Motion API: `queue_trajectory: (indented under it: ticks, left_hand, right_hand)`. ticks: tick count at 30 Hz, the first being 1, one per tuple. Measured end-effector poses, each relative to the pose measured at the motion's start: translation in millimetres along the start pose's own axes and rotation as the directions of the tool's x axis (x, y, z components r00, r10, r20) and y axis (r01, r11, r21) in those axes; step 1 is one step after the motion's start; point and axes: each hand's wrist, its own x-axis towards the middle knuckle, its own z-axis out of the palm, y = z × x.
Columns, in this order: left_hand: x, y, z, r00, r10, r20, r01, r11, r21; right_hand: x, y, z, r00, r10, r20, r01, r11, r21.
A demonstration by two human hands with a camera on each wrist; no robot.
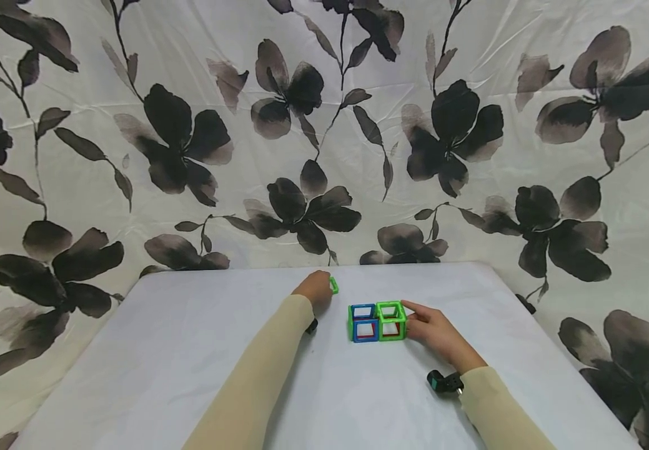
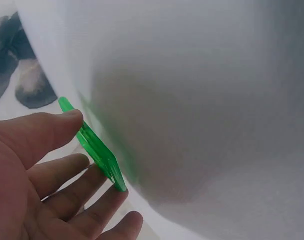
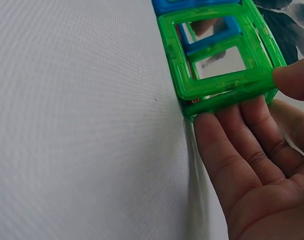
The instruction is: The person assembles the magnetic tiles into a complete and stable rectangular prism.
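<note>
Two cubes built from magnetic tiles stand side by side on the white table. One is blue-framed (image 1: pixel 365 331), with green on its left side; the other is green-framed (image 1: pixel 391 310), and red edges show inside both. My right hand (image 1: pixel 436 334) touches the green cube's right side. In the right wrist view the thumb lies at an edge of the cube and fairly straight fingers (image 3: pixel 251 145) rest against its side. Farther back and left, my left hand (image 1: pixel 315 289) pinches a loose green magnetic tile (image 2: pixel 98 149) between thumb and fingers, tilted close over the table.
The white-covered table (image 1: pixel 189 350) extends around the cubes, its far edge just beyond my left hand. Behind it hangs a pale cloth (image 1: pixel 369 169) with dark flowers. A small black device (image 1: pixel 445 382) sits at my right wrist.
</note>
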Motion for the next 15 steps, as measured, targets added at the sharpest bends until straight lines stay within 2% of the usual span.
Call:
queue_trajectory:
  ticks: [3, 4, 6, 10, 15]
  left_hand:
    - [-18.1, -8.2, -7.0, 0.999, 0.049, -0.012, -0.05, 0.997, -0.053]
    - [-19.7, -10.4, -6.7, 0.997, 0.075, -0.025, -0.076, 0.995, -0.06]
    - [-20.2, -10.6, -5.7, 0.996, 0.082, -0.036, -0.084, 0.995, -0.059]
    - [-18.8, -7.4, -4.1, 0.998, 0.045, -0.047, -0.046, 0.998, -0.039]
    - [-29.3, -3.7, -7.3, 0.999, 0.019, -0.051, -0.022, 0.997, -0.074]
  right_hand:
    - [0.3, -1, 0, 1.0, -0.007, 0.008, 0.007, 1.0, 0.004]
    - [0.5, -1, 0, 1.0, -0.008, 0.008, 0.008, 1.0, 0.01]
    - [1.2, 0, 1, 1.0, -0.009, 0.016, 0.008, 1.0, 0.017]
    - [3.5, 3, 3, 1.0, 0.004, 0.018, -0.005, 1.0, 0.027]
    - [3.3, 2, 2, 1.0, 0.012, 0.014, -0.012, 1.0, -0.006]
